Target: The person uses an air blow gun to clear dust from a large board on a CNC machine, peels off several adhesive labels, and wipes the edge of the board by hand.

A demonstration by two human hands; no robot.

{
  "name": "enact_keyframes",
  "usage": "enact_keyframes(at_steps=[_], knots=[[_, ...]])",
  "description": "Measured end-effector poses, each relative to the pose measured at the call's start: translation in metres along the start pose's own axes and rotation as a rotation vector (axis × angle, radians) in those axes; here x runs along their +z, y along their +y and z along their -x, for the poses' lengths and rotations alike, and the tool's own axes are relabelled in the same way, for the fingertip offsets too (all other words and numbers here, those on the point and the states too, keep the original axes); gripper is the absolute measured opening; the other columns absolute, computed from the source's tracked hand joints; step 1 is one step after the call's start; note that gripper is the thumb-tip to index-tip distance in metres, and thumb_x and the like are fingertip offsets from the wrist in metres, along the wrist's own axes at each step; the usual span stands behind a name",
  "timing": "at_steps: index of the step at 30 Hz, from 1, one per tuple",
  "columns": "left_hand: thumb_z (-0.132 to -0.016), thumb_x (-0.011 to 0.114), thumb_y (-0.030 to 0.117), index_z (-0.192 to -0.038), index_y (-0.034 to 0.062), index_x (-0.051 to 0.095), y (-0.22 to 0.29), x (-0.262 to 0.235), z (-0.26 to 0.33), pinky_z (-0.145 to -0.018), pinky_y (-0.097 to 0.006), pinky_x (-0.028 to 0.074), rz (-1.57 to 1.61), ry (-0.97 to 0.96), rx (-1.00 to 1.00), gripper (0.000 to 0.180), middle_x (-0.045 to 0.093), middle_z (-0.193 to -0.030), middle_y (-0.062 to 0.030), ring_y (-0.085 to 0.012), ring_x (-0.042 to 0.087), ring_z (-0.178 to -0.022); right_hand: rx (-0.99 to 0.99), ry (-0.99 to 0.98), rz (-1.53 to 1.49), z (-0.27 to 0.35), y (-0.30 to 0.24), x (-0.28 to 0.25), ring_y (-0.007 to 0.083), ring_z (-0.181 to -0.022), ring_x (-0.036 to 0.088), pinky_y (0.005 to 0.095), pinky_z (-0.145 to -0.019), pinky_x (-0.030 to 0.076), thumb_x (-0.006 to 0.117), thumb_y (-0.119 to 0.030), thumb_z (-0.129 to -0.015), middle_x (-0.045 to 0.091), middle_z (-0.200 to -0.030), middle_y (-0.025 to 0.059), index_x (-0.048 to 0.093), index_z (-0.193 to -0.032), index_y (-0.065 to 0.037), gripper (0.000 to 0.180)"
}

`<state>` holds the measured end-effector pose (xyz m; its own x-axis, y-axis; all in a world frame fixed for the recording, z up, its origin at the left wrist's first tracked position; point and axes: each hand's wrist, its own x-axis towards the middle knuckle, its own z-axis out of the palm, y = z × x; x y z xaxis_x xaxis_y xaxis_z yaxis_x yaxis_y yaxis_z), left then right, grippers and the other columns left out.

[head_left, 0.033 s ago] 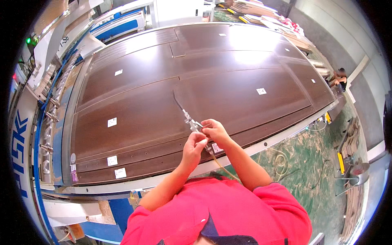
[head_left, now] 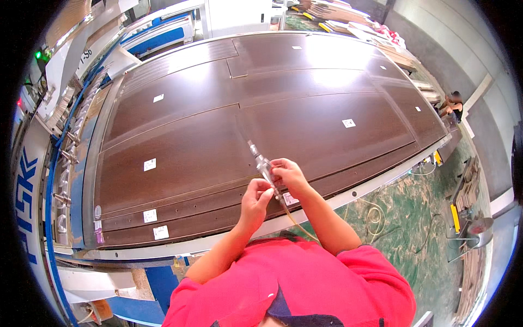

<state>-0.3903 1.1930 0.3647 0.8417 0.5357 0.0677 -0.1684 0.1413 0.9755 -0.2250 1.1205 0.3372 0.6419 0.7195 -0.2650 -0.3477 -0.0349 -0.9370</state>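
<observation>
An air blow gun [head_left: 263, 165], silvery with a thin nozzle end, is held over a large dark brown panel [head_left: 190, 136]. My right hand [head_left: 289, 175] is closed round the side of the gun's body. Lower down, near the hose end, my left hand [head_left: 255, 203] pinches the gun with thumb and fingers. A thin yellowish hose [head_left: 296, 222] runs from its lower end back toward my body. The gun's long nozzle is smeared, so its tip cannot be made out. Grooves divide the panel into parts, and small white labels [head_left: 150, 164] lie on them.
A blue and white machine [head_left: 32, 180] with a row of metal fittings runs along the left. Stacked boards [head_left: 348, 19] stand at the far right. A seated person [head_left: 453, 106] is beyond the right end. On the green floor [head_left: 397, 234] lies a coiled hose [head_left: 376, 219].
The blow gun has turned slightly in my hands, and its dark nozzle, distinct before, is now blurred. My left hand has shifted a little down and left, its fingers opened somewhat.
</observation>
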Motion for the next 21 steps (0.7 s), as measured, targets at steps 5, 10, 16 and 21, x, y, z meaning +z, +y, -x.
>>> enact_keyframes(at_steps=[5,10,16,21], knots=[[-0.092,0.057,0.01,-0.096,0.0037,0.057,0.009,-0.043,0.021,-0.075,-0.025,0.045,0.076,0.085,0.003,0.008,0.06,-0.086,-0.0034,-0.0103,0.055,-0.081,0.125,0.06,-0.594,-0.012,-0.023,-0.053,0.0158,-0.068,0.057,0.0324,-0.052,0.05,0.05,-0.019,-0.096,0.055,-0.08,0.0036,0.058,-0.104,-0.006,0.017],[-0.092,0.055,0.01,-0.094,0.0054,0.059,0.004,-0.086,0.063,-0.072,-0.026,0.049,0.287,0.339,-0.177,0.006,0.061,-0.084,-0.0046,-0.012,0.058,-0.075,0.082,0.027,-0.536,0.011,-0.035,-0.064,0.0137,-0.063,0.055,0.0275,-0.048,0.047,0.066,-0.012,-0.086,0.052,-0.077,0.0017,0.052,-0.098,-0.01,0.018],[-0.091,0.054,0.009,-0.094,0.0063,0.057,0.019,-0.095,0.074,-0.071,-0.028,0.051,0.354,0.418,-0.172,0.004,0.06,-0.084,-0.0046,-0.0126,0.059,-0.075,0.008,0.409,-0.22,-0.009,-0.03,-0.068,0.012,-0.057,0.055,0.0271,-0.046,0.049,0.071,-0.012,-0.084,0.057,-0.075,0.004,0.052,-0.102,-0.003,0.028],[-0.091,0.055,0.009,-0.093,0.0062,0.056,0.026,-0.092,0.069,-0.071,-0.027,0.05,0.332,0.399,-0.149,0.004,0.06,-0.083,-0.0046,-0.0123,0.059,-0.076,-0.012,0.455,0.109,-0.027,-0.053,-0.089,0.0154,-0.056,0.059,0.029,-0.043,0.051,0.062,-0.03,-0.093,0.062,-0.078,0.0099,0.055,-0.095,0.0,0.031]])
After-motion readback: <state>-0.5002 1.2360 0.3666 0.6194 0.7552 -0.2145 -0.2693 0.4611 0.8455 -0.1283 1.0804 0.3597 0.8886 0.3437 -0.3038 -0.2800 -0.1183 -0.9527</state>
